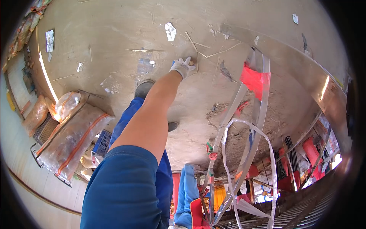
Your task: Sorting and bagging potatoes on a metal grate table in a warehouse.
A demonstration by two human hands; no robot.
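My left hand (183,67), in a white knit work glove with a bit of blue showing, reaches down to the dirt-covered floor (123,34). Between its thumb and forefinger sits a small brown lump (191,62), partly hidden by the fingers; its exact kind is unclear. A bare forearm and a blue sleeve (123,183) lead to this hand. My right hand is out of view. Dry straw stalks (197,51) lie just beyond the fingers, and a clear plastic scrap (145,64) lies to their left.
A metal frame (257,111) with red cloth and a loose white strap (224,148) stands at right. Large plastic sacks (77,137) and a blue crate (102,143) are at left. A dark shoe (144,89) rests near my arm. A person's light-blue trouser leg (184,194) shows below.
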